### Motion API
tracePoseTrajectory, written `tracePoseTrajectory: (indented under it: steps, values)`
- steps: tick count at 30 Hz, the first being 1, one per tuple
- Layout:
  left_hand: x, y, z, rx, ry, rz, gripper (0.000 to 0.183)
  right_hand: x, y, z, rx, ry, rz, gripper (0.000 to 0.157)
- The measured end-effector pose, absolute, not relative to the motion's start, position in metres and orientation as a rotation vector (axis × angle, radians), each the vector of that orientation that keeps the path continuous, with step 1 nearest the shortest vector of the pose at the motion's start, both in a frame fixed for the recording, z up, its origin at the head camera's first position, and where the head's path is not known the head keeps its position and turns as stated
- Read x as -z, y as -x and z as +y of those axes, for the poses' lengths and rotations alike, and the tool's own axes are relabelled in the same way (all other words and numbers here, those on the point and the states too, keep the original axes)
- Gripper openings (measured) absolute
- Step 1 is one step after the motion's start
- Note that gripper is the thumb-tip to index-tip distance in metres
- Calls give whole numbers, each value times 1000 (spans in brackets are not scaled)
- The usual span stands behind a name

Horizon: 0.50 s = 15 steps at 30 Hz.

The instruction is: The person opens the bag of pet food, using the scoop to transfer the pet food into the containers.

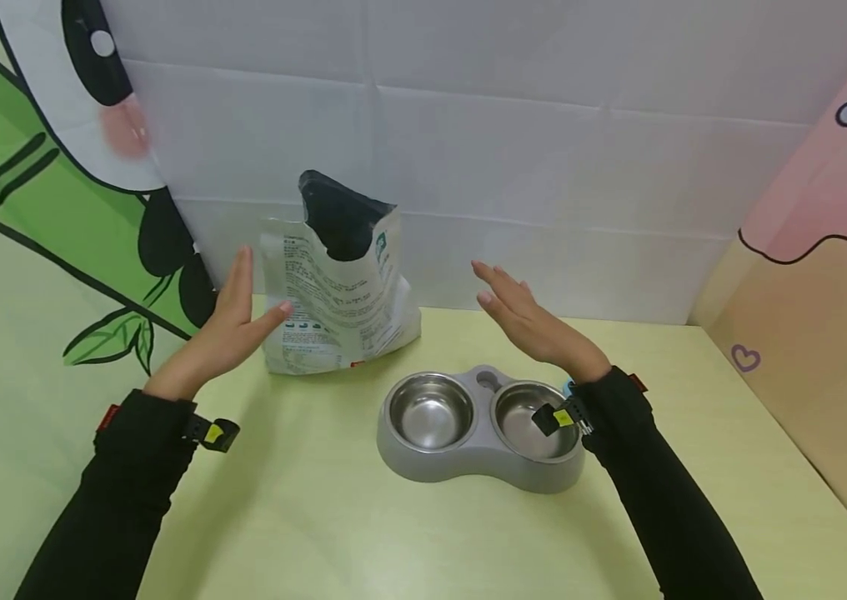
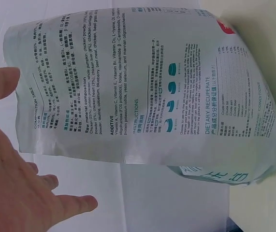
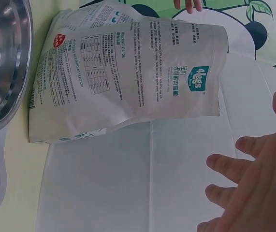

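Note:
A white pet food bag (image 1: 341, 300) with printed text stands at the back of the table, its top gaping and showing a dark inside. My left hand (image 1: 232, 325) is raised at the bag's left, fingers extended; in the left wrist view the hand (image 2: 17, 179) shows beside the bag's printed face (image 2: 142, 96). Up and to the right of the bag hovers my right hand (image 1: 539, 325), fingers spread and holding nothing. Below it is a grey double pet bowl (image 1: 453, 471) with two steel basins. The right wrist view shows the hand (image 3: 258, 179) apart from the bag (image 3: 128, 72).
The pale yellow table (image 1: 363, 542) meets a white sheet wall (image 1: 506, 167) at the back. A green panel with cartoon drawings (image 1: 18, 167) stands at the left, and a pink and orange panel (image 1: 829, 333) at the right. A small blue thing (image 1: 568, 387) shows behind the right cuff.

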<state>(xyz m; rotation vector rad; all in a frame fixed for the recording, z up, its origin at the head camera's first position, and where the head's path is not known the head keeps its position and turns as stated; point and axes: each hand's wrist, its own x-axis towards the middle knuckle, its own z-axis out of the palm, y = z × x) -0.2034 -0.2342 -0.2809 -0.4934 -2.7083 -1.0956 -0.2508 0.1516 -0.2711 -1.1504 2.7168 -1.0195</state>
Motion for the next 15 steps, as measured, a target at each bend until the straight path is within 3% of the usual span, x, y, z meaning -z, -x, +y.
tracePoseTrajectory:
  steps: [15]
  values:
    - [278,214,-237,1227,422,-2652,80,265,269,136,1115,1144,2645,52]
